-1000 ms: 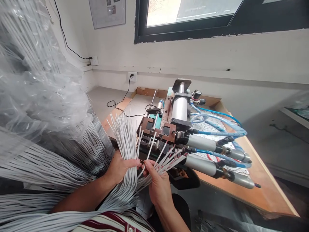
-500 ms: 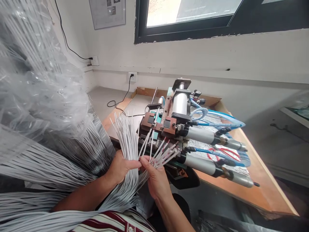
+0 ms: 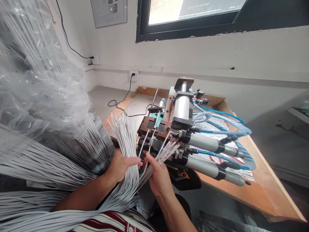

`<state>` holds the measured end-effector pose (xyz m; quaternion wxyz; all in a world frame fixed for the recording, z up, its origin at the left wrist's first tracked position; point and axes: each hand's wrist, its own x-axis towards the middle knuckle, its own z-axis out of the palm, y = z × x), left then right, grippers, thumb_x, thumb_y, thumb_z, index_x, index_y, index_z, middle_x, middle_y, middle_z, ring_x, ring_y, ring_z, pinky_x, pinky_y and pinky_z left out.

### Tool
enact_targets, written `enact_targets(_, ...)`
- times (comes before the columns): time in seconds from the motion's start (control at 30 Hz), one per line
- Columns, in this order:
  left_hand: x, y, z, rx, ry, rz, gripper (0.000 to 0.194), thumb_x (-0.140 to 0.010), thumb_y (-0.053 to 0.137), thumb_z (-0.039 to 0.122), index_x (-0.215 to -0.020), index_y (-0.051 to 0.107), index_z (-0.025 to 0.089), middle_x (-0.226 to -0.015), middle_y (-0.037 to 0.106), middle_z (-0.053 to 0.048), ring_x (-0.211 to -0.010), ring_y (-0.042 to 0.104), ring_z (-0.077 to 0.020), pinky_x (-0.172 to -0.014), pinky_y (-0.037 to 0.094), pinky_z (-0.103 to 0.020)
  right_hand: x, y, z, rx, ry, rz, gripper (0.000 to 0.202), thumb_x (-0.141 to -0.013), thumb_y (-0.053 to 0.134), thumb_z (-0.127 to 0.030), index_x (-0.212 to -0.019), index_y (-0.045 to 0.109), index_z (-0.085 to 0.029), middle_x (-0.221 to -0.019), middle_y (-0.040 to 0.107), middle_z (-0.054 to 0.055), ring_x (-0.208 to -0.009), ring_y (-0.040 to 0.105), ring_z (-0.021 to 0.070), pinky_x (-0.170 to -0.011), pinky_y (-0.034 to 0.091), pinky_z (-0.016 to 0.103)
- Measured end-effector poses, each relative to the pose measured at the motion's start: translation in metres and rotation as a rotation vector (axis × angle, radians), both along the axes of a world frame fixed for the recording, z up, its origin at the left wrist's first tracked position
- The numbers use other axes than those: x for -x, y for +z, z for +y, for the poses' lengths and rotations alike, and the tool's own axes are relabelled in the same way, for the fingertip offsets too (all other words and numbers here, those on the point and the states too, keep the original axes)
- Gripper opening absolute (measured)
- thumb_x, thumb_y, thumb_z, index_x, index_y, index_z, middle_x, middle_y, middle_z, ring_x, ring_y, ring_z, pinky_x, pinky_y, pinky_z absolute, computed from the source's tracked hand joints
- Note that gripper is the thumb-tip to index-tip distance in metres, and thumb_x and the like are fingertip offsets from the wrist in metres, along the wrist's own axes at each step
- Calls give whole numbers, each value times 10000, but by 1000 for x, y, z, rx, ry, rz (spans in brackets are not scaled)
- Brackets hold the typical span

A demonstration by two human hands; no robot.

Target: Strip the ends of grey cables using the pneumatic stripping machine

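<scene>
My left hand is closed around a thick bundle of light grey wires, whose ends stand up above the thumb. Just to its right, my right hand is closed on a smaller group of wires that fan out to the right, some with reddish tips. Between the two hands a few single wires stand apart in front of the machine. The machine has brown metal blocks and silver air cylinders, and sits just beyond the wire ends.
More grey wires, partly under clear plastic, fill the left side. Blue air hoses run right of the machine over the wooden-edged table. A black cable leads to a wall socket. Behind is a window.
My right hand has moved slightly right, and its thumb is now apart from my left hand's fingertips. The loose wires between the hands have shifted. The view has turned a little.
</scene>
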<state>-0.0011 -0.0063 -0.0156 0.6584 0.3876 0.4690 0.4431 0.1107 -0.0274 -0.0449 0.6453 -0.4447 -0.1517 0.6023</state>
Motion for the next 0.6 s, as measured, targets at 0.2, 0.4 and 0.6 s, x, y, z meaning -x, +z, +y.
enact_targets(0.2,1,4,0,-59,-41,-22,139,-523,714,102,-641,642,120,-583,649,-7,-561,579,-139,-553,459,-239,6,-3,-7,-67,-23,-100,235,-571,753,-354,-654,659,-155,-549,560,-21,-529,447,109,-558,352,260)
enact_targets(0.4,5,1,1,5,-28,-84,171,-555,731,165,-692,640,117,-578,647,-14,-547,609,-157,-559,489,-272,4,-8,-4,-32,-190,-76,223,-553,760,-327,-629,642,-154,-558,569,-26,-536,455,100,-548,354,244)
enact_targets(0.6,3,3,0,25,-23,-115,209,-548,735,156,-731,647,107,-614,666,-30,-569,637,-178,-569,516,-284,0,-3,9,13,-202,47,196,-502,774,-259,-596,636,-156,-549,568,-26,-514,473,105,-511,374,239)
